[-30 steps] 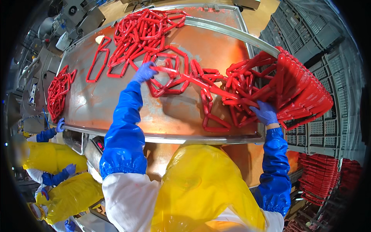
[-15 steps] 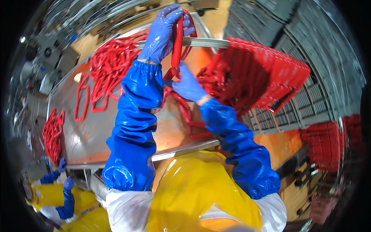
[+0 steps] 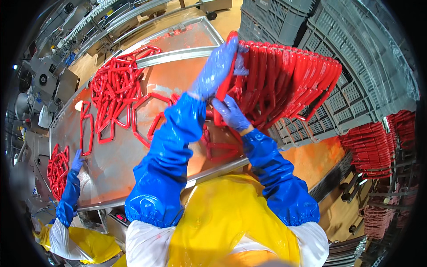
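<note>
Bright red linked sausages [image 3: 226,84] hang from my left hand [image 3: 214,69], whose gloved fingers are closed round them at the near end of a hanging row. Just below, my right hand [image 3: 233,115] closes its fingers on the lower part of the same links. Both hands wear purple-blue gloves under blue sleeves. The row of hanging sausage loops [image 3: 289,80] spreads to the right of my hands, close together; what bears it is mostly hidden. More links [image 3: 222,149] trail over the table under my right hand.
On the steel table [image 3: 106,173] lie a big heap of sausages [image 3: 118,80] and a smaller pile [image 3: 58,173] at the left. A co-worker's gloved hand [image 3: 76,161] reaches over the table edge. Grey crates [image 3: 329,98] stand right; more sausages [image 3: 367,151] hang beyond.
My left hand has moved right and down with the sausages, to the hanging row. My right hand has shifted slightly right. The co-worker's hand has come up to the table's left side.
</note>
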Demonstrator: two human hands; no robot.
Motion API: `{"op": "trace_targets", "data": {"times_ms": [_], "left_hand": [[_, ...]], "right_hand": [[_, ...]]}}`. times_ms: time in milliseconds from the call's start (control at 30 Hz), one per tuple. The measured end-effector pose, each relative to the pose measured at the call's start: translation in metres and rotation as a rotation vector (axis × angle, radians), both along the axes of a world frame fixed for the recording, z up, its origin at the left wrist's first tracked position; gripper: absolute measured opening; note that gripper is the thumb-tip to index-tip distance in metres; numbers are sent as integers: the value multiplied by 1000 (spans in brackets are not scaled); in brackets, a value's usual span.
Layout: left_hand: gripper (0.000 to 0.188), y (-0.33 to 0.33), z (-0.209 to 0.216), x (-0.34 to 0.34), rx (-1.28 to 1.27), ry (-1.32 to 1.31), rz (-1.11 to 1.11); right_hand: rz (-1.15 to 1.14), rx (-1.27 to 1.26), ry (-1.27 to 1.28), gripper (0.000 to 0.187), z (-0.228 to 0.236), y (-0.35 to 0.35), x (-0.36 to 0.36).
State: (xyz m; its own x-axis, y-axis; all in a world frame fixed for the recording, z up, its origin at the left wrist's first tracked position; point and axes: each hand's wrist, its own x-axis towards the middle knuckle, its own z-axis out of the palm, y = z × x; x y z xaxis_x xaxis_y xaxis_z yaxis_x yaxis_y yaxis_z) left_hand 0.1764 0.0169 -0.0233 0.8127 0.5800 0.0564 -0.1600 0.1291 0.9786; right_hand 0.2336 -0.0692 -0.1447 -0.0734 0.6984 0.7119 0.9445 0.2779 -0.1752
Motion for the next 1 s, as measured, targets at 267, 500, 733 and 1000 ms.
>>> {"op": "trace_targets", "data": {"times_ms": [267,500,733,1000], "left_hand": [[34,-42,-94,-18,315,-23,102],[40,-9,-59,7,125,72,136],[15,-28,-203,-42,615,177,-13],[19,48,-288,-264,1385,721,185]], "right_hand": [[255,-266,1419,30,97,12,35],[4,149,813,28,103,-5,36],[344,-197,538,33,22,-24,-63],[-31,-767,-394,36,-83,-44,51]]}}
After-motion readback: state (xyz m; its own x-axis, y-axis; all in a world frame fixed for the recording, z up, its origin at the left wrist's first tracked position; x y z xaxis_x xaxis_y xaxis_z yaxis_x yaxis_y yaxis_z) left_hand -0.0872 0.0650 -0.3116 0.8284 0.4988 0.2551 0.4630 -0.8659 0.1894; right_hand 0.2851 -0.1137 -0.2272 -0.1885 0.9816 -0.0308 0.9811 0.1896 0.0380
